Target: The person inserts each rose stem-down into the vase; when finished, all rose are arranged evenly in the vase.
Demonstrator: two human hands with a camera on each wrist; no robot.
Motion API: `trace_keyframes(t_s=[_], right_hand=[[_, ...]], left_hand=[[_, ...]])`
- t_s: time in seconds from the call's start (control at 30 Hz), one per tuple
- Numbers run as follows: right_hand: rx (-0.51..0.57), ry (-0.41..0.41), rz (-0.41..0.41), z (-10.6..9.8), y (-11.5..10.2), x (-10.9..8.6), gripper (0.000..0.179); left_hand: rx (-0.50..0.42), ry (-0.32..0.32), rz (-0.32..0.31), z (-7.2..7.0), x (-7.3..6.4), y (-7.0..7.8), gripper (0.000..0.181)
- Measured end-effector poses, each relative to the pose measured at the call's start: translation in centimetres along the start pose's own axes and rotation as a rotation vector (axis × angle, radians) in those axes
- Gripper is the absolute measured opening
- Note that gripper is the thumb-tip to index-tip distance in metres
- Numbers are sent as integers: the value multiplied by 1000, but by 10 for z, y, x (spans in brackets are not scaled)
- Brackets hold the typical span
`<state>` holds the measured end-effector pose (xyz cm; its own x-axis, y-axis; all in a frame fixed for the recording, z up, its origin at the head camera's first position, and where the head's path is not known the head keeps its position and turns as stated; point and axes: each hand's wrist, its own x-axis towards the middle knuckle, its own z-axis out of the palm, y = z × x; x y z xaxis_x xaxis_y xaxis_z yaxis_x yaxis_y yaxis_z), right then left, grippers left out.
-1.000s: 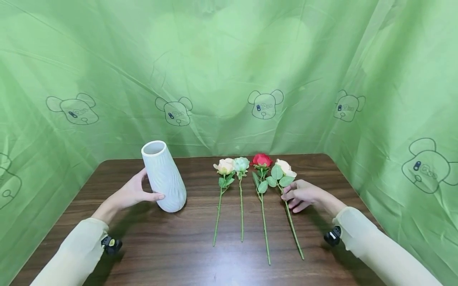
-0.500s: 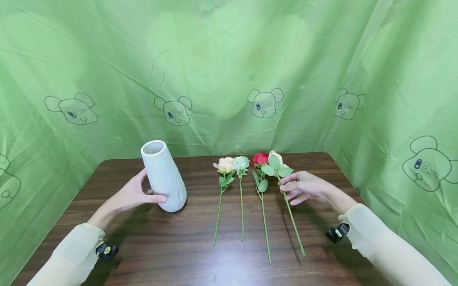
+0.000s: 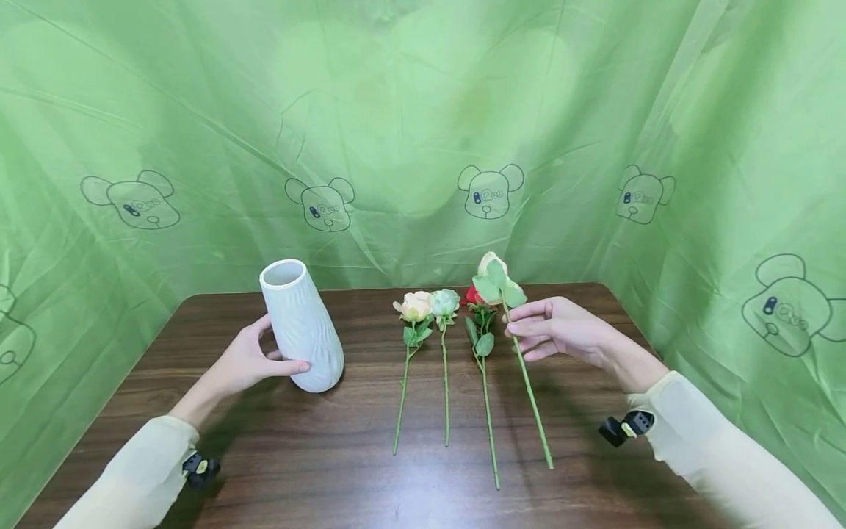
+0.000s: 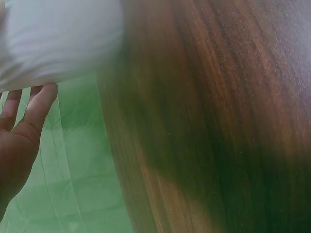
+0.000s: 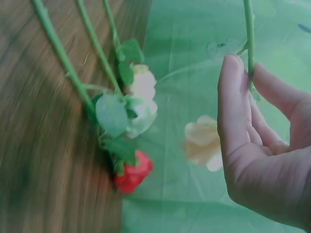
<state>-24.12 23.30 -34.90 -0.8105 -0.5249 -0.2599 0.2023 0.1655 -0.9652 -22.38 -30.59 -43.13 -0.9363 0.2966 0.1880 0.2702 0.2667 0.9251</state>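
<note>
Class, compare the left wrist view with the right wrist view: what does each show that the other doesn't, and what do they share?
Only the left wrist view shows the white vase, cut off by the frame so its mouth is out of sight, and the left hand touching it.

Only the right wrist view shows the right hand pinching the stem of the held cream rose, plus three others: red rose, pale green rose and second cream rose.

Both show the wooden table and green cloth.
</note>
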Motion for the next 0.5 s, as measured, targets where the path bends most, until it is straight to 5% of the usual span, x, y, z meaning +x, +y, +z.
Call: trace_keyframes(t_s=[0.5], right_hand=[[118, 64, -76, 33, -24, 2, 27]], left_hand=[[9, 7, -3, 1, 0, 0, 88]])
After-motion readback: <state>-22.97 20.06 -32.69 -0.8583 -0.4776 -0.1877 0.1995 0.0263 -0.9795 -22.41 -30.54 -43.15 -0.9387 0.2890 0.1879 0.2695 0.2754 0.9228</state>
